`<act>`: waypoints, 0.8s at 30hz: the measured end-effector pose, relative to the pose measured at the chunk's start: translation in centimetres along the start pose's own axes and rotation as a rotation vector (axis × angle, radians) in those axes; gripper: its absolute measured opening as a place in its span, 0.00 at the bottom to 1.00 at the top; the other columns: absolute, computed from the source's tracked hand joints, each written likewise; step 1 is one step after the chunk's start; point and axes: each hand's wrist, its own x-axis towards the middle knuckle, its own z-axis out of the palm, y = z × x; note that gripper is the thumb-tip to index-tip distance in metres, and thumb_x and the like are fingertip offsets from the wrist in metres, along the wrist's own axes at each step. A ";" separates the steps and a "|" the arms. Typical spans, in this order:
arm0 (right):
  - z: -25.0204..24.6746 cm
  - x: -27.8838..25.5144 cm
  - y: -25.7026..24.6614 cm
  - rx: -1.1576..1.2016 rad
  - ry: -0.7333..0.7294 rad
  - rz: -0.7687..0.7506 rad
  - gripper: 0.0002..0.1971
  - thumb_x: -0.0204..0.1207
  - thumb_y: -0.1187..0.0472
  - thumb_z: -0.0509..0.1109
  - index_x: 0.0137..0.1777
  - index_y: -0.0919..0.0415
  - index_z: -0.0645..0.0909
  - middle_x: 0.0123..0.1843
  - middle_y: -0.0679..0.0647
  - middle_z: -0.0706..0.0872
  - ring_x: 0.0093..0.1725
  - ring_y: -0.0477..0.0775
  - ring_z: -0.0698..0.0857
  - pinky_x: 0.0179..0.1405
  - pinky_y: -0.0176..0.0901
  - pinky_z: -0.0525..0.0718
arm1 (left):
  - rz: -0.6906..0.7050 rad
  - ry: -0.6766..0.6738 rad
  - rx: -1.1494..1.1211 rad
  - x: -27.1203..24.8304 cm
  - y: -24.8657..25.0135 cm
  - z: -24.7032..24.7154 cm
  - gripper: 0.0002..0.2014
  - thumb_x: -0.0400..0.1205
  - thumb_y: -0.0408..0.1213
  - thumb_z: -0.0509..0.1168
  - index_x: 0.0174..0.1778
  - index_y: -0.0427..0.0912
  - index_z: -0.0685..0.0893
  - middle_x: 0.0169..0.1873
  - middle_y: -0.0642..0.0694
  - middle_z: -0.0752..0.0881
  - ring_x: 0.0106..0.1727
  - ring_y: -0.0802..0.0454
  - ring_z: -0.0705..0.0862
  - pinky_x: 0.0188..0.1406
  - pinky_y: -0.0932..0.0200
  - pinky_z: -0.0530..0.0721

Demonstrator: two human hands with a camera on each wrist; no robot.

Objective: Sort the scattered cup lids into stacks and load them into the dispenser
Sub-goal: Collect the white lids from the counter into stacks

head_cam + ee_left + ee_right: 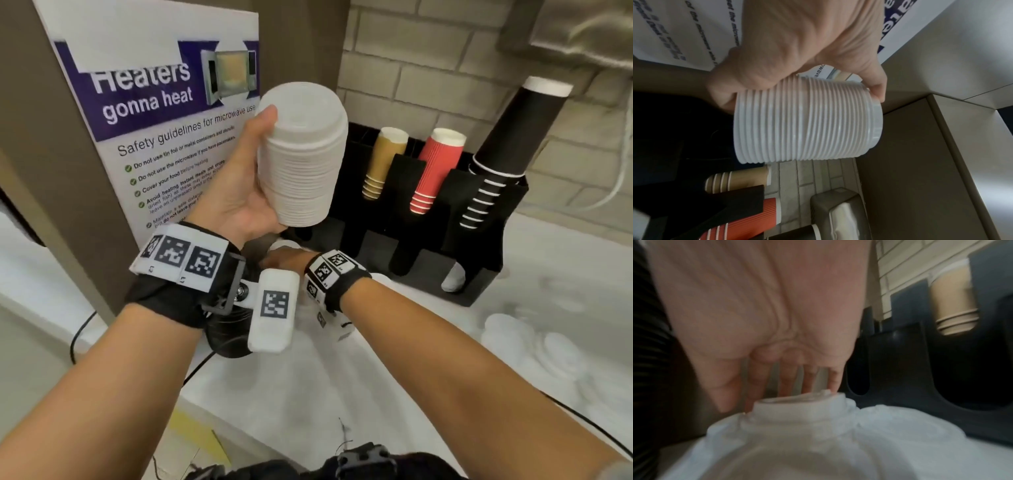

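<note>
Stacking step: my left hand (236,192) wraps the lid stack (301,161), right hand (764,313) fingers straight, reaching a loose lid (797,404) by the dispenser (428,240); next, grasp and add it.

the white and purple paper poster (154,113) fixed to the brown panel reads "heaters gonna heat" in white letters on its purple band. below that, in dark print: "safety guidelines for microwave use", then green-ticked lines, of which "do not use tin foil or metal containers" and "cover your food" can be made out; the rest is too blurred.
</note>
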 end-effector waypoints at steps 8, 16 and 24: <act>-0.9 -1.9 2.0 -0.357 -0.280 -0.004 0.21 0.80 0.66 0.67 0.73 0.58 0.73 0.70 0.58 0.78 0.69 0.60 0.78 0.58 0.46 0.77 | -0.039 -0.012 0.009 1.3 -1.0 -0.6 0.47 0.45 0.46 0.87 0.62 0.43 0.82 0.54 0.36 0.90 0.52 0.34 0.90 0.39 0.34 0.87; -2.3 -6.3 3.3 -0.372 -0.021 -0.033 0.22 0.73 0.54 0.74 0.67 0.54 0.76 0.65 0.58 0.76 0.65 0.61 0.78 0.61 0.54 0.81 | -0.045 0.023 0.040 1.9 -0.7 -1.1 0.41 0.51 0.50 0.84 0.61 0.45 0.82 0.54 0.38 0.90 0.53 0.35 0.90 0.40 0.35 0.87; 0.6 -4.1 1.7 -0.239 -0.213 0.001 0.22 0.80 0.52 0.69 0.70 0.62 0.78 0.68 0.59 0.81 0.67 0.58 0.79 0.57 0.39 0.72 | -0.051 -0.023 0.023 1.9 -0.9 -0.5 0.42 0.48 0.48 0.85 0.60 0.42 0.84 0.55 0.36 0.90 0.53 0.34 0.89 0.43 0.32 0.87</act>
